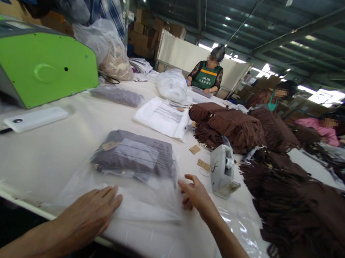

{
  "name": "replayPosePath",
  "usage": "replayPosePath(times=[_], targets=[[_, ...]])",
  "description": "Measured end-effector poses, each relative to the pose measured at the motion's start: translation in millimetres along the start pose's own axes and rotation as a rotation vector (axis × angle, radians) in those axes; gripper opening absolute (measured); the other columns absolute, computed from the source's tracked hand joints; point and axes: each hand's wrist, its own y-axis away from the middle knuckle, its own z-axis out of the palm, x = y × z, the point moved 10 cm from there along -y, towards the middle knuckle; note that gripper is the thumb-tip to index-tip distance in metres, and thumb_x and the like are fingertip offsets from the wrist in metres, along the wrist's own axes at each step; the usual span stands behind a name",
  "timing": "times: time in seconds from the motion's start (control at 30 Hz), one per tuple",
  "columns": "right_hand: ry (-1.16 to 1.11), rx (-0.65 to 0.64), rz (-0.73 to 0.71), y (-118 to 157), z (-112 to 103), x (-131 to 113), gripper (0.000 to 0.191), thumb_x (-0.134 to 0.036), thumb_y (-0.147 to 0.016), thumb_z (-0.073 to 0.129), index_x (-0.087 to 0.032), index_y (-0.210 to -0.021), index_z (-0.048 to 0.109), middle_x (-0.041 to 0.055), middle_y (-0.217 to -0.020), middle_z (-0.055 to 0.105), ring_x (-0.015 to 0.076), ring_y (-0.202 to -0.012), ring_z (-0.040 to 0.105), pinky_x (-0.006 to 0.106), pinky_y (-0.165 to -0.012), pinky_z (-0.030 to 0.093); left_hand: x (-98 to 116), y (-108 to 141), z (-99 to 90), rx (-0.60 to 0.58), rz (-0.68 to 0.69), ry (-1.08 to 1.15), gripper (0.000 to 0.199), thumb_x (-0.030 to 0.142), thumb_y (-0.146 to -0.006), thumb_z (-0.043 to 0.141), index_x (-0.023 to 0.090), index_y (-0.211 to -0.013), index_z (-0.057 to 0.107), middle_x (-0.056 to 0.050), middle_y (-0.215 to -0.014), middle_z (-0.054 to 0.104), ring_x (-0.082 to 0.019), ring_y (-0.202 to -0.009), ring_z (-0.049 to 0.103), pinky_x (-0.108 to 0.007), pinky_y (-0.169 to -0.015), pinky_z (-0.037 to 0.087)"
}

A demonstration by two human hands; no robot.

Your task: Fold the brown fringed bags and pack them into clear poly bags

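Note:
A dark, folded cloth item (134,155) lies inside a clear plastic bag (146,204) on the white table. A pale printed label area and a brown tag show through the plastic. My left hand (93,210) rests flat on the near, unfilled end of the bag, fingers stretched out. At the bag's right edge is my right hand (194,194), its fingers apart and slightly curled, with nothing visible in them. Whether its fingertips touch the plastic I cannot tell. A tape dispenser (220,173) stands just beyond my right hand, with brown card tags (203,164) beside it.
Brown fringed bags (236,127) are heaped along the right. A green machine (69,71) and a white device (36,118) with a cable stand left. Further back lie stacked white plastic bags (163,116) and a packed grey item (116,95). A co-worker (207,75) works across the table.

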Motion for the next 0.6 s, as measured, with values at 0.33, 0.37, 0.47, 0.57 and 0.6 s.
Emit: replayPosePath(times=[0.33, 0.37, 0.47, 0.57, 0.6], targets=[[0.149, -0.248, -0.061, 39.6, 11.4, 31.1, 0.065, -0.023, -0.066, 0.056, -0.01, -0.129, 0.047, -0.0045, -0.058, 0.059, 0.0144, -0.048, 0.054, 0.023, -0.041, 0.043, 6.9, -9.6, 0.3, 0.108, -0.092, -0.093, 0.045, -0.005, -0.082, 0.037, 0.012, -0.117, 0.061, -0.02, -0.12, 0.064, -0.029, -0.107, 0.064, -0.04, -0.082, 0.056], [0.225, -0.196, -0.152, 46.9, 4.0, 31.7, 0.067, -0.021, -0.067, 0.056, -0.013, -0.133, 0.046, -0.0018, -0.066, 0.064, 0.0161, -0.055, 0.06, 0.025, -0.048, 0.049, 4.7, -10.1, -0.7, 0.119, -0.104, -0.082, 0.043, -0.005, -0.083, 0.037, 0.013, -0.113, 0.062, -0.019, -0.117, 0.066, -0.028, -0.104, 0.065, -0.039, -0.081, 0.056], [0.495, -0.032, -0.558, 75.7, -5.0, 14.4, 0.08, -0.017, -0.067, 0.063, -0.026, -0.143, 0.041, 0.0099, -0.122, 0.064, 0.0257, -0.106, 0.064, 0.037, -0.088, 0.055, -1.4, -10.3, -3.7, 0.137, -0.124, -0.026, 0.039, -0.004, -0.084, 0.039, 0.015, -0.11, 0.061, -0.014, -0.106, 0.068, -0.024, -0.093, 0.067, -0.037, -0.078, 0.055], [0.635, 0.107, -0.874, 93.4, 6.1, -4.0, 0.081, -0.022, -0.067, 0.074, -0.029, -0.142, 0.045, 0.0096, -0.148, 0.043, 0.0328, -0.135, 0.042, 0.048, -0.108, 0.041, -3.4, -11.1, -6.7, 0.138, -0.13, 0.018, 0.036, -0.003, -0.085, 0.041, 0.015, -0.11, 0.059, -0.011, -0.096, 0.069, -0.023, -0.085, 0.068, -0.036, -0.076, 0.055], [0.626, 0.164, -0.96, 94.7, 9.7, -10.7, 0.068, -0.023, -0.072, 0.073, -0.029, -0.136, 0.053, 0.0087, -0.146, 0.047, 0.0321, -0.134, 0.042, 0.049, -0.108, 0.04, -3.7, -11.5, -7.8, 0.142, -0.133, 0.024, 0.034, -0.002, -0.085, 0.041, 0.015, -0.109, 0.059, -0.01, -0.094, 0.069, -0.024, -0.083, 0.068, -0.037, -0.075, 0.055]])
